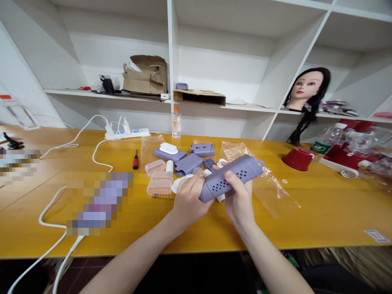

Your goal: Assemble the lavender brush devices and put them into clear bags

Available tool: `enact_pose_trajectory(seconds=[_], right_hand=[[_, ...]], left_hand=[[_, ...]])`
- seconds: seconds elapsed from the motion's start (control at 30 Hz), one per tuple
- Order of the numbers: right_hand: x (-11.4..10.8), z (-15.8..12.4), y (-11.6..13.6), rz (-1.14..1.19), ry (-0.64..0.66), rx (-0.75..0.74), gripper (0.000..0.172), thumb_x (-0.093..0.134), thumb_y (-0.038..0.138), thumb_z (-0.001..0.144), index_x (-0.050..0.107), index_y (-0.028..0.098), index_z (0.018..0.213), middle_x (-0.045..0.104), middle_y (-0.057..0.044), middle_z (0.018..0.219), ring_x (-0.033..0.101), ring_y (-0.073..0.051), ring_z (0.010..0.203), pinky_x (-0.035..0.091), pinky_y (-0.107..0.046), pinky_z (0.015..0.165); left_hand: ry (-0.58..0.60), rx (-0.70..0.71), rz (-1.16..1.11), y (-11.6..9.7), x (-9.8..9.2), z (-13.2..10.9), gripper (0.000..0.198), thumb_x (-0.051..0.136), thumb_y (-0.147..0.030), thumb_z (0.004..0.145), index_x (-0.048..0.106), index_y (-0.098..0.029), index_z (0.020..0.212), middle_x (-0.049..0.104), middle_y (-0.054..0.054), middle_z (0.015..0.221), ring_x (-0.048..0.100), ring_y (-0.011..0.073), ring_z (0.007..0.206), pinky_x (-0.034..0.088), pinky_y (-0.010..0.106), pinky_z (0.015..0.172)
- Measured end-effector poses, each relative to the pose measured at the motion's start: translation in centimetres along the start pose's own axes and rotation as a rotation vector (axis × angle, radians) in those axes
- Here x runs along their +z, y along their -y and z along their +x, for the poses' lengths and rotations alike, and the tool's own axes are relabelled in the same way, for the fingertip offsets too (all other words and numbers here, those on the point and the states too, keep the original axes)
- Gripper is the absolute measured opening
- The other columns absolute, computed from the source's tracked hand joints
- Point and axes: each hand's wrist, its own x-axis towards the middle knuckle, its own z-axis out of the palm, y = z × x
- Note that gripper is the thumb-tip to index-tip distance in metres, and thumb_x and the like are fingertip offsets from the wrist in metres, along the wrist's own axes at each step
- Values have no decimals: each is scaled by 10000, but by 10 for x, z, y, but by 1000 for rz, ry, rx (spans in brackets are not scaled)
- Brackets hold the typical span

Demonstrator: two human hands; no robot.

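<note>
Both hands hold a purple plastic case (228, 179) with rows of dark holes and a small loop at its far right end. My left hand (191, 194) wraps round the case's near left end. My right hand (240, 200) grips its middle, thumb on the perforated face. Just behind lie purple housing parts (190, 164), one carrying a white oval piece (168, 148). Clear plastic boxes (159, 183) and a coil spring (163, 197) are left of my left hand. White parts under the case are partly hidden.
A red-handled screwdriver (135, 160) lies left of the parts. Further left are a blurred-out device (104, 200) and white cables. A power strip (131, 133) and clear bottle (176, 123) stand behind. Plastic bags (275, 192), a red cup-like base (297, 158) and a mannequin head (309, 87) are right.
</note>
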Motion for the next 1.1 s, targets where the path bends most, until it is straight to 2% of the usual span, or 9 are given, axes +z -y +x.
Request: enact_pose_trajectory(seconds=[0.2,0.3,0.53,0.67,0.8,0.97,1.1], right_hand=[[-4,9,-12,3,-21,-8,401,720,260,631,484,240,955,603,0,892,644,-187,801,532,-362,704],[-4,9,-16,10,-28,-50,399,713,263,624,489,234,953,610,-6,883,639,-193,828,521,-378,746],[-8,4,-19,-1,-17,-127,336,680,243,652,525,209,948,645,-27,831,630,-211,866,479,-429,827],[-10,1,-19,8,-7,-171,365,670,238,642,527,214,977,652,-25,782,632,-233,871,466,-451,839],[-11,1,-19,8,15,-205,376,673,234,635,533,206,983,653,-22,756,640,-238,835,469,-445,827],[-7,4,-12,-8,-17,-164,350,689,238,635,534,211,948,647,-33,813,637,-228,824,495,-415,785],[-6,8,-8,-1,-48,-78,334,690,297,639,522,203,913,637,-44,842,641,-229,803,515,-394,718]], left_hand=[[30,-10,42,4,6,-4,367,593,-280,738,508,-156,1072,667,116,1022,626,254,944,462,396,825],[20,-10,42,2,6,-4,359,590,-255,731,508,-157,1066,668,115,1017,627,249,940,460,395,829],[125,-22,54,-2,4,0,361,571,-218,715,507,-171,1068,669,106,1036,622,266,965,447,442,884],[117,31,2,2,1,2,402,590,-231,696,502,-183,1085,671,98,1040,628,247,967,461,419,905],[85,99,-35,6,-2,1,389,602,-240,689,515,-168,1062,679,112,1003,636,239,948,501,382,857],[6,111,-25,3,-1,-1,363,599,-230,689,519,-165,1036,685,118,973,646,235,919,519,374,825],[19,83,-19,1,1,0,315,605,-256,682,552,-180,984,691,107,961,647,240,920,517,377,828]])
